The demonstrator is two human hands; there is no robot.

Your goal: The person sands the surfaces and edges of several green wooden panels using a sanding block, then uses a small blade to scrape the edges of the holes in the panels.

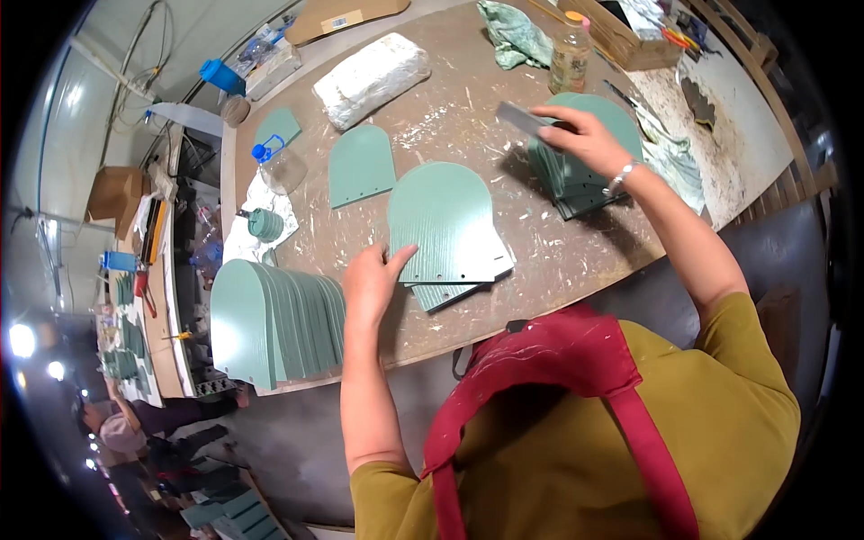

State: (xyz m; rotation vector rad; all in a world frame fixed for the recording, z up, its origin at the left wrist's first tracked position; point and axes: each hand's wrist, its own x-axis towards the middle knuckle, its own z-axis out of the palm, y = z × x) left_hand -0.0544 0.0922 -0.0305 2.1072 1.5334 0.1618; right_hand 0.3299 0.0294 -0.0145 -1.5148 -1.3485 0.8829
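Note:
A pale green round-topped panel [441, 220] with small holes along its straight edge lies in front of me, atop another panel turned askew. My left hand [369, 281] is closed at its left edge, thumb on the surface; the other fingers are partly hidden. My right hand [580, 139] grips a flat grey rectangular tool [522, 118], too unclear to name exactly. That hand is over a stack of similar green panels [598, 112] on the right. Another single green panel [362, 165] lies flat beyond my left hand.
A long row of green panels [270, 315] stands on edge at the table's [531, 247] front left. Around it are a clear jug [284, 171] and a small green roll [265, 224]. Farther back are a white wrapped bundle [373, 79], a bottle [569, 58] and a cloth [515, 36].

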